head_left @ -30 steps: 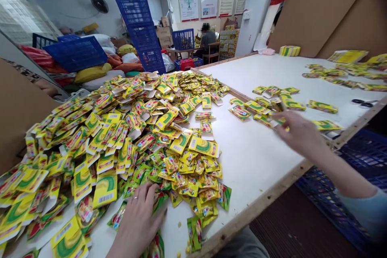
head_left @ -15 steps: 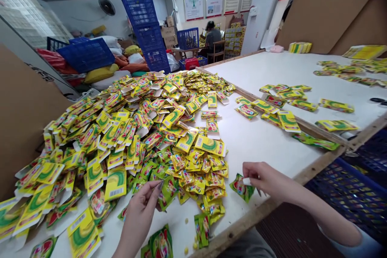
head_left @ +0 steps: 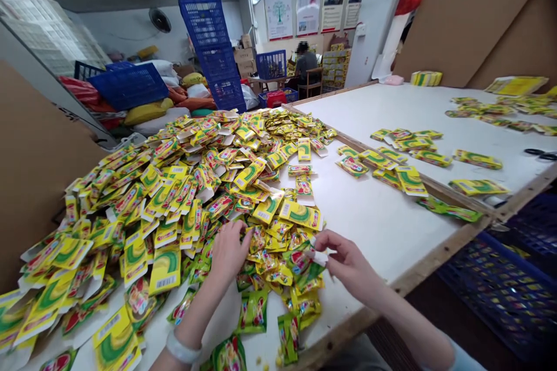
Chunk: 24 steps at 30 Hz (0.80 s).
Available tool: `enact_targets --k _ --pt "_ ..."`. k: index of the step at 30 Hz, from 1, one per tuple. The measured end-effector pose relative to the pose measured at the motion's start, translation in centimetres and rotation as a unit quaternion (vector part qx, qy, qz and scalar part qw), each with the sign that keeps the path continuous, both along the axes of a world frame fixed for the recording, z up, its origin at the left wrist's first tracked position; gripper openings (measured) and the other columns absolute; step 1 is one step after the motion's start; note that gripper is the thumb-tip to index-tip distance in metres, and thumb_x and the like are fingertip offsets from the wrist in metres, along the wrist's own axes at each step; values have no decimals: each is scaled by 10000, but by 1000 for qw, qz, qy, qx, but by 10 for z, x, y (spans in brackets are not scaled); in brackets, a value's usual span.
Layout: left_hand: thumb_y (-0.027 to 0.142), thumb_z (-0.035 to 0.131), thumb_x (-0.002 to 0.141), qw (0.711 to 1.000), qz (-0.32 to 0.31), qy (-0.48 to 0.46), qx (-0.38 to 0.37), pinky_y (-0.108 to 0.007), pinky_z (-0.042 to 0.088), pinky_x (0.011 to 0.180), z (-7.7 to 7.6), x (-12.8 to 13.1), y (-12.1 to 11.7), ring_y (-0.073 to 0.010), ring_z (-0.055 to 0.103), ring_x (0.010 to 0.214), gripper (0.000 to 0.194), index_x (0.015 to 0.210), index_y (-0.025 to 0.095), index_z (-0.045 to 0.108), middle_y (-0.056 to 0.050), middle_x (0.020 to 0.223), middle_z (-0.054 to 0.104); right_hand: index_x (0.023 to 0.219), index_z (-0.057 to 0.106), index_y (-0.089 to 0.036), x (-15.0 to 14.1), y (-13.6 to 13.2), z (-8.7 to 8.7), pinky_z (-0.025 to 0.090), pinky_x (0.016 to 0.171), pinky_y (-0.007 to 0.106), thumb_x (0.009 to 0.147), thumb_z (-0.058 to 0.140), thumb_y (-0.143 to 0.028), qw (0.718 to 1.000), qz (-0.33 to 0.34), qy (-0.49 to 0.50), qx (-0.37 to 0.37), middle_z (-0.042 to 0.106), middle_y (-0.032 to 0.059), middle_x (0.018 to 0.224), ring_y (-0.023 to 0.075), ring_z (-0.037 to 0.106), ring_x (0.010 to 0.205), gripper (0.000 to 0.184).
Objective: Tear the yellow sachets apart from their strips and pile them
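Note:
My right hand point(head_left: 348, 261) is closed on a green candy packet point(head_left: 299, 261), holding it above the small yellow packets point(head_left: 278, 237). A small white piece point(head_left: 319, 257) shows at its fingers. My left hand point(head_left: 230, 249) reaches over the near edge of the pile, its bent fingers and thumb apart; some fingertips are hidden. Just below it, a second green packet point(head_left: 253, 310) lies flat on the white tabletop. More green packets lie at the front, one point(head_left: 288, 337) beside small yellow pellets point(head_left: 266, 365). Yellow-green printed cartons point(head_left: 165, 268) are heaped to the left.
A wooden strip point(head_left: 448, 191) divides the table, with cartons on and beyond it. Scissors point(head_left: 542, 154) lie at the far right. Blue crates point(head_left: 491, 295) stand below the right edge, and more crates point(head_left: 213, 58) are stacked behind. A person point(head_left: 307, 64) sits in the background.
My left hand has let go of a green packet, now on the table, and moved up to the pile. My right hand has carried its green packet leftward over the yellow packets.

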<state>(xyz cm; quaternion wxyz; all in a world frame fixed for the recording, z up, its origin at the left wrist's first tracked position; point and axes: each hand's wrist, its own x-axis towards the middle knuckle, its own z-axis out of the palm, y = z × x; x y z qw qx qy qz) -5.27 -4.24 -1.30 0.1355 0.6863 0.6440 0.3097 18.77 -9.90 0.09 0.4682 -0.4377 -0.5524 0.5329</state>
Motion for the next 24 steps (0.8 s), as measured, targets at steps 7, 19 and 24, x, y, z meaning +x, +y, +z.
enact_targets --k 7,19,24 --pt "334 427 846 968 -3 -251 19 -258 479 718 6 41 -51 -156 585 835 180 735 197 458 -54 936 588 760 464 -230 -77 -17 -17 444 824 292 743 629 -362 952 -176 249 -37 595 28 1020 190 516 1052 212" --pt "400 530 802 869 -44 -484 -93 -202 455 554 12 61 -77 -108 504 635 259 671 183 481 4 780 536 751 504 -213 -67 -15 -19 469 689 241 758 629 -326 958 -204 197 33 585 -3 774 137 564 735 168" --pt "311 492 841 907 -107 -399 -87 -211 431 597 1 67 -77 -110 506 645 219 663 186 467 0 750 570 1014 458 -243 -49 -17 -20 504 704 313 751 629 -373 961 -73 262 -55 639 10 821 169 616 754 339"
